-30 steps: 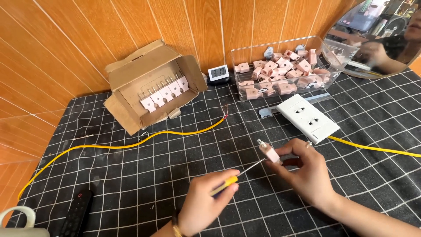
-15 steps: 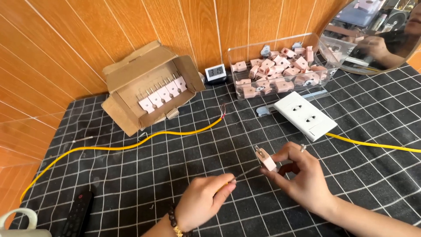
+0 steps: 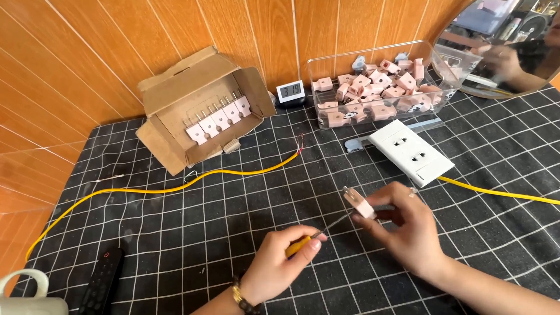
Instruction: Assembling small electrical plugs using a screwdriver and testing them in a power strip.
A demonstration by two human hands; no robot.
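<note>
Right hand pinches a pink plug above the checked cloth, left hand closes on a yellow-handled screwdriver tipped at the plug's base; yellow wire lies apart, stripped end unconnected, so wiring remains.

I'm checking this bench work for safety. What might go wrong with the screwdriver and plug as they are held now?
The screwdriver in the left hand points its tip at the small pink plug, which the right hand pinches in mid-air; a slip could likely jab the fingers. With the plug unsupported above the cloth, a loosened screw may drop and be hard to find on the checked pattern.
</note>
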